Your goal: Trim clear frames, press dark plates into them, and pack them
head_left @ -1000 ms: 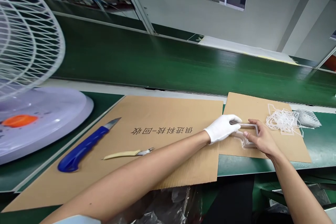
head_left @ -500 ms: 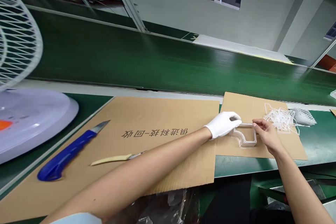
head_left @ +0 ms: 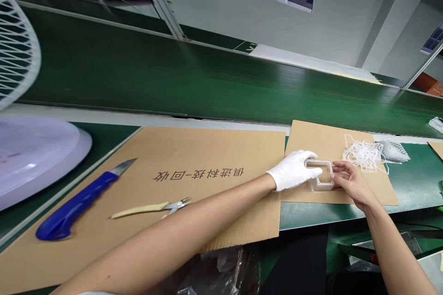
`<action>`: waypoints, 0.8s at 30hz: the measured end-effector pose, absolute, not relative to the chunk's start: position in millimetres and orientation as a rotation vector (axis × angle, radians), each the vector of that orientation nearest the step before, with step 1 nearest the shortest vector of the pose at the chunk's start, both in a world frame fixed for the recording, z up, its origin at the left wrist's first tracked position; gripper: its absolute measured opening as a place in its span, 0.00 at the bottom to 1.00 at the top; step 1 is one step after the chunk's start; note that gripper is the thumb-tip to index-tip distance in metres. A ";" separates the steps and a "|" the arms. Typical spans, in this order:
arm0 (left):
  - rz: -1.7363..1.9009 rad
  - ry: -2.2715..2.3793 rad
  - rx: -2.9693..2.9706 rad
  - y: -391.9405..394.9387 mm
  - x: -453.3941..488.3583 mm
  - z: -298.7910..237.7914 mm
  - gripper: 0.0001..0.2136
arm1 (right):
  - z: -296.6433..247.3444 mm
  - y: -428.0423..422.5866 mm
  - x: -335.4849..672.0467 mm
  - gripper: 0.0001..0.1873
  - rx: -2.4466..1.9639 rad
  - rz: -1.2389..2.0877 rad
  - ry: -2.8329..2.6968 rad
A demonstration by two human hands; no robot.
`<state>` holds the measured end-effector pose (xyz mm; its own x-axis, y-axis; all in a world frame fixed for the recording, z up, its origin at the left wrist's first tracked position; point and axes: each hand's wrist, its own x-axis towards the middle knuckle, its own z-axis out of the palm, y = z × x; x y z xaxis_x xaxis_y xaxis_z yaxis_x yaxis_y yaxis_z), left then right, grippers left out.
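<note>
A clear, stepped plastic frame [head_left: 322, 187] with an open middle is held between my two hands above a cardboard sheet. My left hand [head_left: 293, 171], in a white glove, grips its left side, the thumb lying across the opening. Bare fingers of my right hand [head_left: 350, 183] are closed on the frame's right edge. Beyond the right hand lies a tangled heap of thin white plastic strips [head_left: 363, 154]. Side cutters with pale yellow handles [head_left: 141, 209] rest left of my left forearm, which partly covers them.
A blue-handled knife [head_left: 83, 203] lies on the large printed cardboard [head_left: 207, 147]. The purple-white fan base [head_left: 38, 156] stands at far left. Bubble wrap [head_left: 395, 151] sits behind the strips. A green conveyor belt [head_left: 173, 78] runs along the back.
My left hand has shifted from the frame's upper left corner to a fuller grip on its left side. My right fingers have slid lower along the right edge. The view has shifted slightly.
</note>
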<state>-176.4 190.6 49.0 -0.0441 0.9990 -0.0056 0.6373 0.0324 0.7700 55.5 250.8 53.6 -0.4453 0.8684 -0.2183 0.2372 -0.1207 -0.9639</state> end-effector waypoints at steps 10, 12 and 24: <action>0.847 1.792 1.674 186.6 -177.2 49.6 0.29 | 40.0 228.2 72.5 0.33 -1.192 1.567 -1.550; 0.872 1.828 1.672 186.9 -181.1 58.0 0.28 | 37.6 214.3 87.2 0.32 -1.185 1.531 -1.560; 0.561 1.540 2.445 314.4 -28.4 123.0 0.18 | -52.4 59.9 186.9 0.30 -1.405 1.344 -1.189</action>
<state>-28.4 314.4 123.0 0.3860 0.8982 0.2103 0.8233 -0.4383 0.3607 186.9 59.9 -52.4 -0.0230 0.9787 -0.2040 0.0832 -0.2015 -0.9760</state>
